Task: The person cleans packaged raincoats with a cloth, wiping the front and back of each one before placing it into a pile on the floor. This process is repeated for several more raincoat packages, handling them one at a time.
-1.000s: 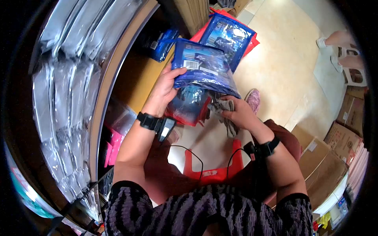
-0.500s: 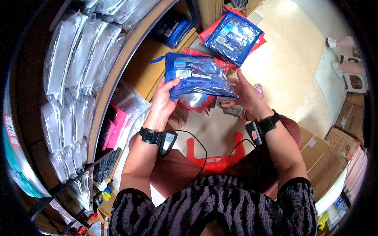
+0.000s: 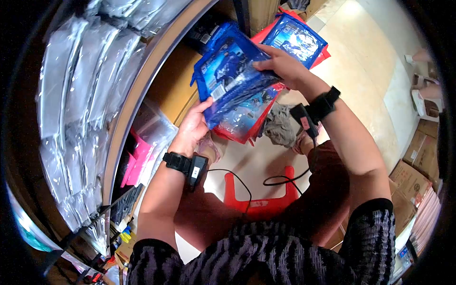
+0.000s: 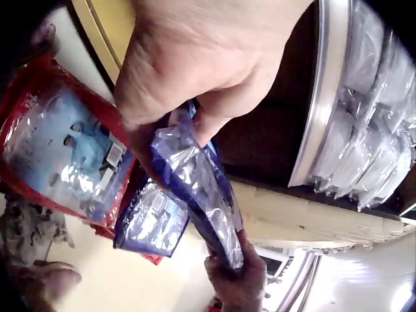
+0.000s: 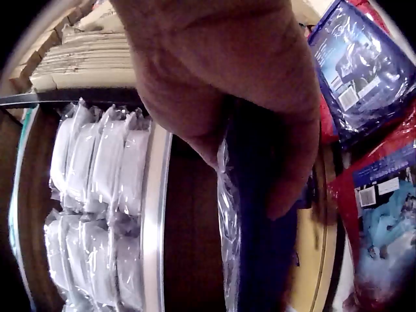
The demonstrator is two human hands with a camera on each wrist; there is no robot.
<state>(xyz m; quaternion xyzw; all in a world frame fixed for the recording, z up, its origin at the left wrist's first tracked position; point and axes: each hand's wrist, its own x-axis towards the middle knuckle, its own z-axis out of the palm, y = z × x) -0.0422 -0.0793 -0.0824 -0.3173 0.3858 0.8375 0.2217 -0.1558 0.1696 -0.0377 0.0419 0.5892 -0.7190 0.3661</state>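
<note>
Both hands hold a blue-trimmed clear plastic bag point(image 3: 223, 71) with a printed picture and barcode, tilted over the lower shelf's edge. My left hand point(image 3: 191, 127) grips its near corner, thumb on the front face. At the far side, my right hand point(image 3: 285, 66) grips the opposite edge, thumb on top and fingers behind, as the right wrist view shows. Beneath hangs or lies a red-trimmed clear bag point(image 3: 244, 121) with a blue print, partly covered. A crumpled grey cloth point(image 3: 280, 126) lies beside it, near the shoes, touched by neither hand.
Another blue-trimmed bag point(image 3: 294, 42) lies on red ones beyond my right hand. Shelves at left carry rows of plastic-wrapped grey packets point(image 3: 61, 85); a yellowish board point(image 3: 173, 90) is below. A red stool point(image 3: 259, 204) stands between the legs; cardboard boxes point(image 3: 411, 183) are at right.
The right hand has let go of the grey cloth and taken the far edge of the blue-trimmed bag. The bag has turned and risen toward the shelf, uncovering more of the red-trimmed bag.
</note>
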